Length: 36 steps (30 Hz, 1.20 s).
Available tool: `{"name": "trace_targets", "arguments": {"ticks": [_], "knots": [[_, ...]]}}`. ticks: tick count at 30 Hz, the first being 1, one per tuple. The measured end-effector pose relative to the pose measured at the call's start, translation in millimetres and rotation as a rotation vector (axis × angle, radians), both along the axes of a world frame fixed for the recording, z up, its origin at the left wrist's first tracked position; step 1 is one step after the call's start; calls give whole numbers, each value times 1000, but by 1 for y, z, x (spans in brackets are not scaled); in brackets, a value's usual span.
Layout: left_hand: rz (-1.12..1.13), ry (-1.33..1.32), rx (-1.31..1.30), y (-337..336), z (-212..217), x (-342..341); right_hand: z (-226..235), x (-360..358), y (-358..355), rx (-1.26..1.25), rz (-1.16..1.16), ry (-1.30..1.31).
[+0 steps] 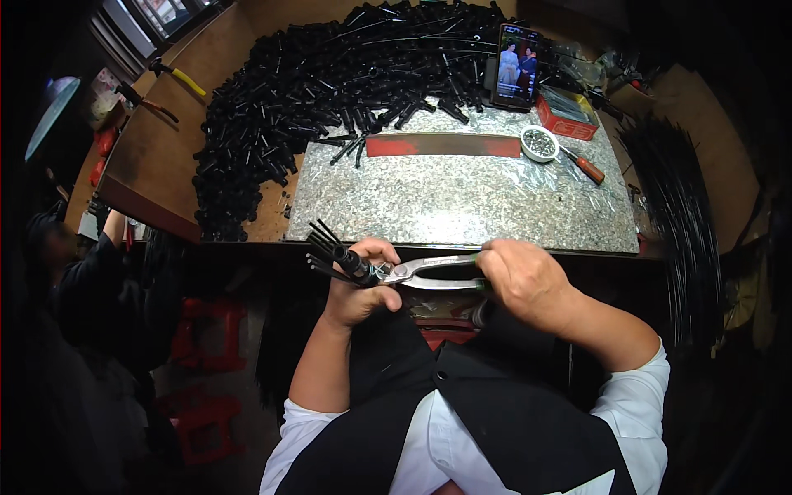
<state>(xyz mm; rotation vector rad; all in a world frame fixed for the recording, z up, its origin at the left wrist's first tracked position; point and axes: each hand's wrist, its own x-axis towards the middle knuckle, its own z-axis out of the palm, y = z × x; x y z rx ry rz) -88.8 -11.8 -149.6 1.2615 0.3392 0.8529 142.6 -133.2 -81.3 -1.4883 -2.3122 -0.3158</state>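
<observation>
While my left hand (353, 301) is wrapped round a black part (353, 263), my right hand (524, 274) clasps the pliers (433, 263) by the ends of their handles. The part sits tilted between my left thumb and fingers, its thin prongs (325, 234) fanning away to the upper left of my grip. The jaws reach its near end, among my fingers, but I cannot tell whether they bite on anything; the handles stand apart between my two hands.

Trouble, I judge, would start at those jaws: if the part rolled in my left palm during a squeeze, they could slip and pinch my thumb or forefinger, both right beside them. Too hard a squeeze might crack or mark the tube, should it be plastic, as it looks. Since both hands are on my side of the slab (396, 206), a lost piece could miss it and fall.

The pliers are bare grey metal, with a round pivot, bowed handles and a trace of green by my right hand. The part is a stubby, dark tube with straight, stick-like prongs. Ahead of my grip, the slab is speckled, glossy stone. Beyond lies a heap (330, 91) of black tubes; ahead and right, a round white bowl (540, 158) of small shiny bits, near a brown-handled screwdriver (590, 170).
</observation>
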Motion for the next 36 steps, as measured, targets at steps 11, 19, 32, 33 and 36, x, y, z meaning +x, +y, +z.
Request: {"name": "trace_targets", "arguments": {"ticks": [11,19,32,33,36], "knots": [[-45,189,154,-1,10,1,-4,-5,-12,-1788,132,1452],[213,126,126,0,7,4,4,-15,-13,-281,54,504],[135,73,123,-1,7,3,0,-20,-19,-645,84,676],[183,89,160,-1,6,4,-5,-18,-20,-411,78,528],[215,115,128,-2,7,7,-12,-13,-14,-18,61,177]]}}
